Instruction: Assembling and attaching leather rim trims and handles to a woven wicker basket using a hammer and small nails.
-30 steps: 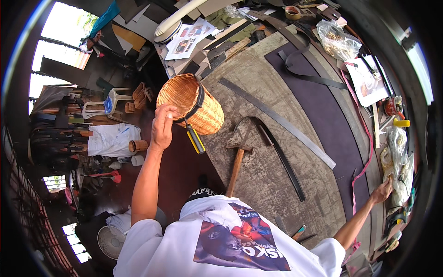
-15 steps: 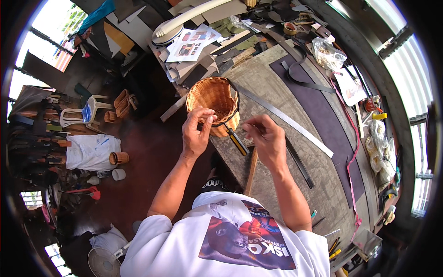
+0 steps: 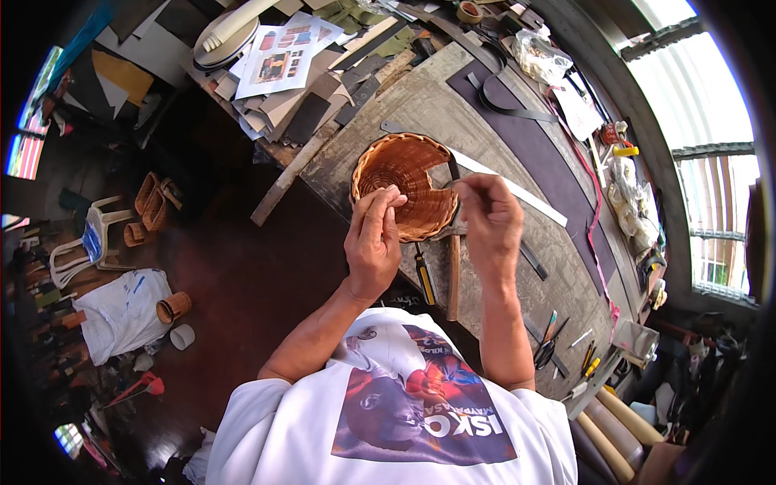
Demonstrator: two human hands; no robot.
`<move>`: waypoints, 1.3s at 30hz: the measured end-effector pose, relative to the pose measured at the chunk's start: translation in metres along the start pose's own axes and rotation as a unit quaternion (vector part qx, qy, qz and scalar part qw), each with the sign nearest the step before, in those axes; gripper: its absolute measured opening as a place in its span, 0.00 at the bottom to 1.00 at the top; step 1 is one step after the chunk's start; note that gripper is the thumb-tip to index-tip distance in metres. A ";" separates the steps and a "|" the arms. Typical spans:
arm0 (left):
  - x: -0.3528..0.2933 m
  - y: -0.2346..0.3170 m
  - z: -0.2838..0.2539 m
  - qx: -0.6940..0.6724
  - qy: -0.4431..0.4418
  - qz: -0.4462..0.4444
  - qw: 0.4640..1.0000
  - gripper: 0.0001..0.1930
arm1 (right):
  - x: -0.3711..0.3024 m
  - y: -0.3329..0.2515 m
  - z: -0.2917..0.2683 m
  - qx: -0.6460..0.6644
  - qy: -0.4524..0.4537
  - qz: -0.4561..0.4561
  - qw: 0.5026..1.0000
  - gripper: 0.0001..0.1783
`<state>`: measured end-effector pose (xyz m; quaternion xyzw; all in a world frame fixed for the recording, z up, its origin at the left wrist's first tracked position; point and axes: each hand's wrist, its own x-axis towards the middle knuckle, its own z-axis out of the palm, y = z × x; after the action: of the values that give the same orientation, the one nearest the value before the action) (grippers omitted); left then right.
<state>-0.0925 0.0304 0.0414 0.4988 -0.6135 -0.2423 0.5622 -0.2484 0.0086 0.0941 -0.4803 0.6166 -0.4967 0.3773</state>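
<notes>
A brown woven wicker basket (image 3: 411,153) stands at the table's near left edge, mouth tipped up toward me, with a notch in its right rim. A dark strap (image 3: 453,170) runs along its notched side. My left hand (image 3: 374,246) is before the near rim, thumb and fingertips pinched together; anything between them is too small to make out. My right hand (image 3: 491,222) is closed beside the notch, fingertips at the dark strap; what they hold is hidden. Below the basket lies a screwdriver (image 3: 426,279) with a black and yellow handle.
A metal ruler (image 3: 517,192) and a dark purple sheet (image 3: 533,149) lie on the worktable (image 3: 356,162). Scissors (image 3: 547,347) rest near its right front. Scraps and printed sheets (image 3: 279,61) pile up at the back left. A plastic chair (image 3: 90,234) stands on the floor.
The basket has turned, so its notch faces right. My right hand has come up close to the notch and strap. The whole view has shifted and rotated.
</notes>
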 end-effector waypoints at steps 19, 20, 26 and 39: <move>0.000 -0.042 0.011 -0.075 0.048 0.177 0.980 0.23 | 0.099 -0.003 0.129 -0.503 -0.610 -0.049 0.610 0.16; -0.001 -0.045 0.018 -0.096 0.058 0.168 0.979 0.24 | 0.097 0.002 0.147 -0.505 -0.621 -0.061 0.596 0.16; -0.001 -0.040 0.031 -0.182 0.069 0.109 0.975 0.23 | 0.073 0.010 0.207 -0.501 -0.672 -0.135 0.529 0.14; 0.009 -0.049 0.032 -0.113 0.101 0.153 0.977 0.32 | 0.095 0.006 0.129 -0.496 -0.634 -0.140 0.576 0.11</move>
<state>-0.1048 -0.0047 -0.0043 0.3543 -0.5914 -0.1696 0.7042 -0.1524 -0.1152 0.0608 -0.8651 0.2952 0.2718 0.3010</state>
